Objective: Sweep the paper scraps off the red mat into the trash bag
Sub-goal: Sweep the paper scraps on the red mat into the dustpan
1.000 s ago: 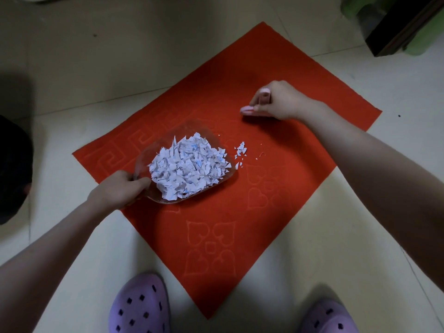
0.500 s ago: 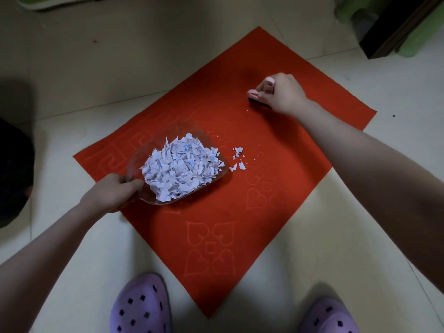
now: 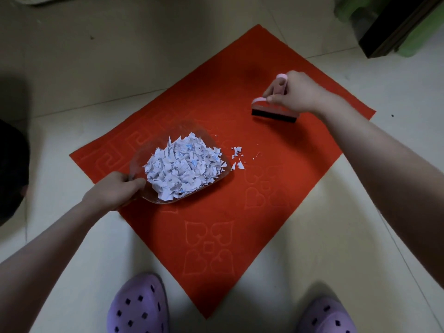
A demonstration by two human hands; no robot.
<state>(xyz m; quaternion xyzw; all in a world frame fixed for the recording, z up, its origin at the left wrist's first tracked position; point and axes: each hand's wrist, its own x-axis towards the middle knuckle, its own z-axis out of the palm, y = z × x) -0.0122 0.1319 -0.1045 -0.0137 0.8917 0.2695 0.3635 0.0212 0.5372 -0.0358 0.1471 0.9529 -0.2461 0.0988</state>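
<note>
Pale floor tiles (image 3: 72,68) with thin grout lines carry a red mat (image 3: 276,188), which is turned so that one corner points toward the person's feet. The mat is embossed with hearts on its near half and a key pattern along its left edge.

Most of the paper scraps (image 3: 185,167) lie heaped in a clear dustpan (image 3: 141,152) on the left part of the mat, white bits with flecks of blue print. A few loose scraps (image 3: 237,157) lie on the mat just beside the pan's right edge, with some smaller specks a little further right.

The left hand (image 3: 115,191) has its fingers curled round the dustpan's handle at the pan's near left end, close to the mat's edge. The right hand (image 3: 295,94) is well apart from it, over the far right part of the mat. It grips the pink handle of a small brush (image 3: 274,114), whose dark bristle strip points down at the mat. I cannot tell whether the bristles touch the mat.

Both bare forearms reach in from the near side. Two purple clogs (image 3: 139,306) with small holes stand on the tiles, one on each side of the mat's near corner. A black shape (image 3: 12,169) sits on the floor at the left edge, too dark to make out. At the far right stands a dark piece of furniture (image 3: 396,27) with something green (image 3: 432,32) beside it.
</note>
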